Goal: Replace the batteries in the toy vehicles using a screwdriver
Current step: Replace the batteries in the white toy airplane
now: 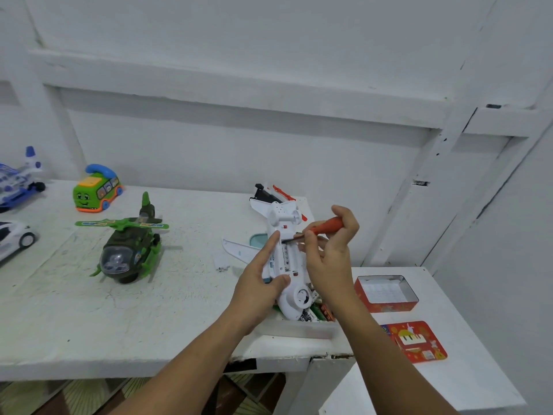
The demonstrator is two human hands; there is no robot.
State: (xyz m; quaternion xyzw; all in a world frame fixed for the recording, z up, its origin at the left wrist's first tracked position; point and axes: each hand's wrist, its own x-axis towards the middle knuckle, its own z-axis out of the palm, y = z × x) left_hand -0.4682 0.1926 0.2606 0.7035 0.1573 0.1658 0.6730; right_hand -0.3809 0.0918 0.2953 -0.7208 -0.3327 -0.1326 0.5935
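- Loose batteries (pixel 317 313) lie beneath the upturned white plane (pixel 284 215).
- Left hand (pixel 263 280) grips its body.
- Right hand (pixel 332 259) curls round the orange screwdriver (pixel 326 227), tip at the battery bay (pixel 286 256); a slip could jab the other hand or gouge plastic.

The white painted tabletop (pixel 185 310) in front of me is scuffed and cracked. Toward its back stands a green cartoon toy bus (pixel 97 190) with a blue telephone handset on top. Nearer me is a dark green camouflage toy helicopter (pixel 128 250) with bright green rotor blades. At the left edge sit a blue and white toy plane (pixel 18 181) and a white toy car (pixel 15 238), both cut off by the frame. A small flat white plastic cover (pixel 222 262) lies right of the helicopter. To my right, a lower white table (pixel 466 339) carries an open red tin box (pixel 386 293) and a flat red lid printed with a piano (pixel 416 341).
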